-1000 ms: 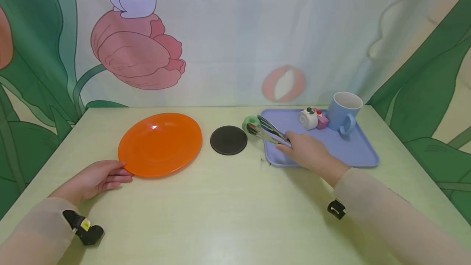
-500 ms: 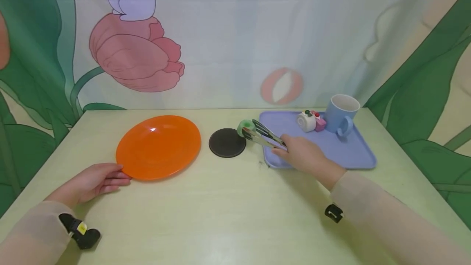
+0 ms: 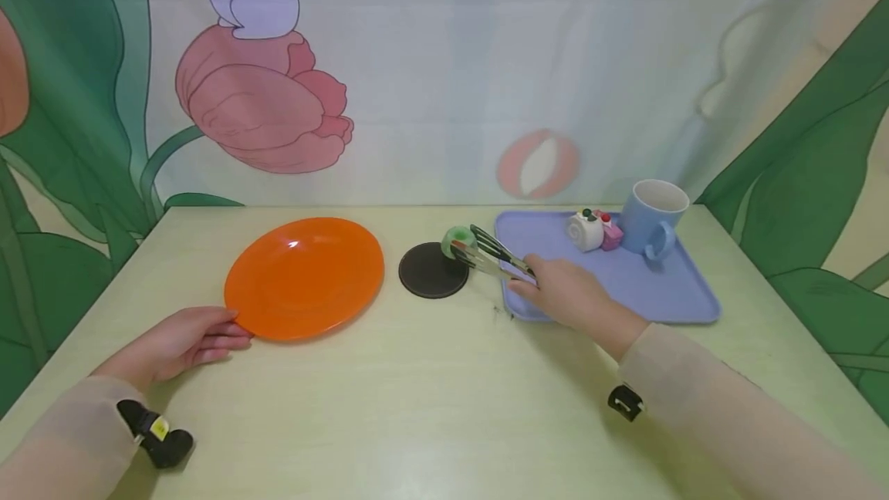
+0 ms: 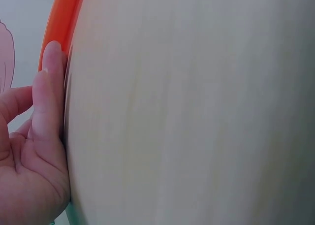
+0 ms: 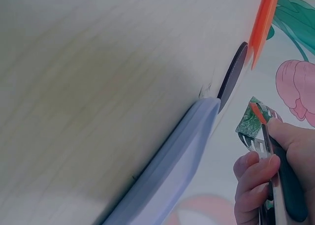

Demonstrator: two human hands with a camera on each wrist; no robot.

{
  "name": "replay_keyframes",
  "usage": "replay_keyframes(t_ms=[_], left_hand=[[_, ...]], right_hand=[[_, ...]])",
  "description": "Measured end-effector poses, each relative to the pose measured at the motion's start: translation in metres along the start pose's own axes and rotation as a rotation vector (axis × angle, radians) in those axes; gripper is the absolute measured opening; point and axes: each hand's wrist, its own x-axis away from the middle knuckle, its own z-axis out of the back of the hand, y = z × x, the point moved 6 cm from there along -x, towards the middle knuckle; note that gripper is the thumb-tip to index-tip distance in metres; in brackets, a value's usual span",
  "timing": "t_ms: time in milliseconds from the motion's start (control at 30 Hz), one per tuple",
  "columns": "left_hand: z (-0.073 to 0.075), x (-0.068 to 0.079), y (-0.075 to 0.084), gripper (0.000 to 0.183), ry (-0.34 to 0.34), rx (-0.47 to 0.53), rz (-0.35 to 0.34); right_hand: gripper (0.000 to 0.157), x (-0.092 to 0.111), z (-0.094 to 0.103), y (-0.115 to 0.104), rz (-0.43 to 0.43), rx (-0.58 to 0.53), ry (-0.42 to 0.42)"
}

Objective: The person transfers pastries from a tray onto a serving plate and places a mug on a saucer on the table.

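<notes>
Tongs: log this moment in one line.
right grip: holds tongs; tongs: pinch green piece near coaster; left grip: holds plate; mug: on tray

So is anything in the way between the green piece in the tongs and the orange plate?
Nothing visible seems to block it; only the black coaster lies between the green piece and the orange plate, flat on the table.

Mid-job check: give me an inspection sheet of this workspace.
Surface: pale table; small dark marks beside the tray's near-left corner.
Job's things: green piece between the tips of the tongs, raised off the table; orange plate at left.
Clutter: black disc; white roll, pink piece and upright blue mug on the tray.
Hands: right hand grips the tongs; left hand touches the plate's rim, exact hold unclear.
Cables: nothing seen.
Surroundings: printed cloth behind the table.
</notes>
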Motion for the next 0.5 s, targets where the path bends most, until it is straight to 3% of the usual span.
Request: replay_keyframes(t_ms=[500], left_hand=[[0.002, -0.002, 0.0005, 0.049, 0.001, -0.006, -0.007]], right_hand=[[0.034, -0.0056, 0.002, -0.0082, 0.03, -0.003, 0.018]])
